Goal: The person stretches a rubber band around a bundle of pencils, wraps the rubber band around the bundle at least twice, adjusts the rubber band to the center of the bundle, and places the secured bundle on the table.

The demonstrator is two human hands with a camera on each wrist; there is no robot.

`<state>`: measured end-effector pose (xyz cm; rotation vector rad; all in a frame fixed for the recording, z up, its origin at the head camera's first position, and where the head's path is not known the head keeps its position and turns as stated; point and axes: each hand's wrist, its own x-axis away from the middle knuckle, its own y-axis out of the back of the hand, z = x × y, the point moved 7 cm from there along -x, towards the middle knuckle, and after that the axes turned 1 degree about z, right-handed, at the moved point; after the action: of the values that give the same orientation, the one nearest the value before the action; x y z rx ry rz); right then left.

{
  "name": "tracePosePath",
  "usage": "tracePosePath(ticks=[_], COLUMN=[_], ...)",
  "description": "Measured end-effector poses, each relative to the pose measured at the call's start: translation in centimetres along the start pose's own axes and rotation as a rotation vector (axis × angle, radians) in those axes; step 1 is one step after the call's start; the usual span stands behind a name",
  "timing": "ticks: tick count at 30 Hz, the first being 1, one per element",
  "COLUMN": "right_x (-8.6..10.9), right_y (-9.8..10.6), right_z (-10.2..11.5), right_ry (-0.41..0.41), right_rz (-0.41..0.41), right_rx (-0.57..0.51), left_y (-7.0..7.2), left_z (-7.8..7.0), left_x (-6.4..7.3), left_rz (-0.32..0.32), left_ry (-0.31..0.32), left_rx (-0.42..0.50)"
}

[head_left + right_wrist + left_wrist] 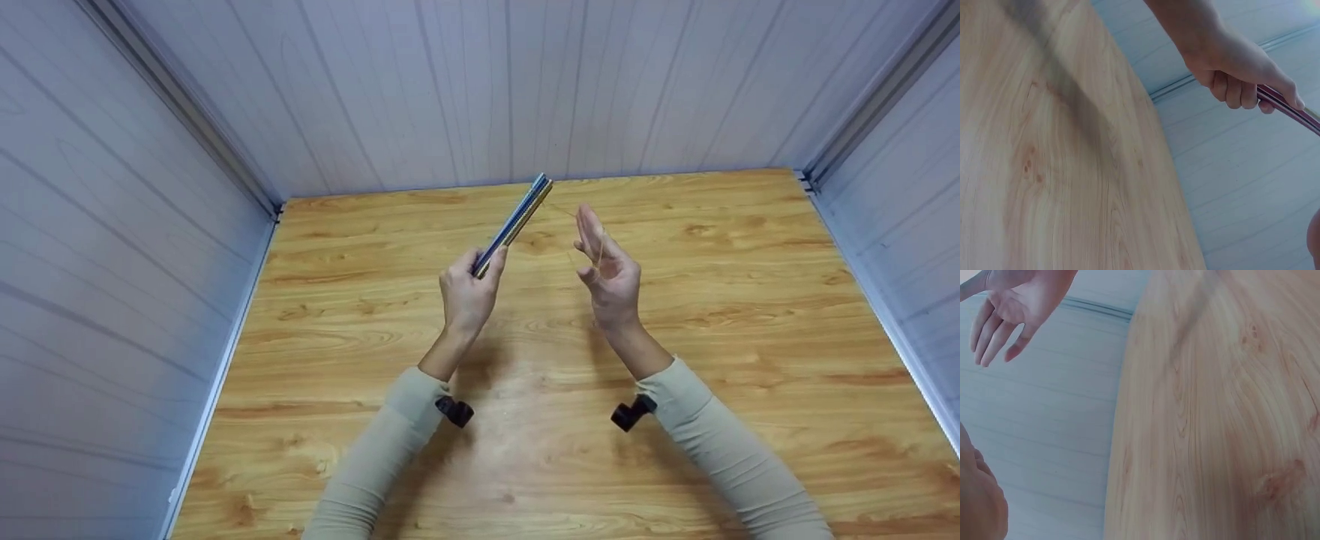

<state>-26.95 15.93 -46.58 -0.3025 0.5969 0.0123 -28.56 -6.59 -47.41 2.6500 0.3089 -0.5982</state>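
My left hand [469,292] grips a bundle of thin, long pencils [514,225] near its lower end. The bundle slants up and to the right, with blue and gold sides showing. To its right, my right hand [616,285] is raised with its fingers extended and thumb apart. A thin tan rubber band [601,247] loops around the fingers and thumb of that hand, and a faint strand reaches toward the bundle. Whether the band touches the pencils I cannot tell. In the right wrist view the left fingers curl round the pencils [1289,106].
Both hands are above a wood-grain table [525,465]. Pale panelled walls [480,90] stand behind it and at both sides. A small black wrist device [455,411] sits on the left cuff, another black device [632,412] on the right.
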Motion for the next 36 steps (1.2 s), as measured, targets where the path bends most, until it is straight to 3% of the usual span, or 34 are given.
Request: tracePosePath(ticks=[5, 8, 14, 17, 20, 25, 30, 36], right_x=[-0.5, -0.8, -1.6, -1.9, -2.1, -2.0, -2.0, -2.1], right_y=[0.6, 1.0, 1.9, 2.3, 2.4, 2.1, 1.9, 2.0], right_z=[-0.2, -0.3, 0.0, 0.3, 0.6, 0.7, 0.6, 0.5], right_ry=[-0.036, -0.061, -0.083, -0.075, -0.059, -0.086, -0.128, -0.103], right_rz=[0.007, 0.03, 0.058, 0.088, 0.138, 0.235, 0.259, 0.301], right_rx=[-0.042, -0.071, -0.066, 0.029, 0.147, 0.284, 0.387, 0.383], left_y=[0.4, 0.9, 2.2, 2.6, 2.8, 2.6, 2.4, 2.3], left_z=[-0.4, -0.7, -1.9, -2.7, -3.3, -3.7, -3.7, -3.8], left_x=[-0.2, -0.4, -0.8, -0.9, -0.9, -0.5, -0.2, -0.1], left_rz=[0.026, 0.065, 0.128, 0.138, 0.147, 0.188, 0.199, 0.198], left_ry=[-0.134, -0.255, -0.635, -0.821, -0.946, -1.035, -1.052, -1.037], left_rx=[-0.033, -0.063, -0.218, -0.336, -0.441, -0.53, -0.527, -0.51])
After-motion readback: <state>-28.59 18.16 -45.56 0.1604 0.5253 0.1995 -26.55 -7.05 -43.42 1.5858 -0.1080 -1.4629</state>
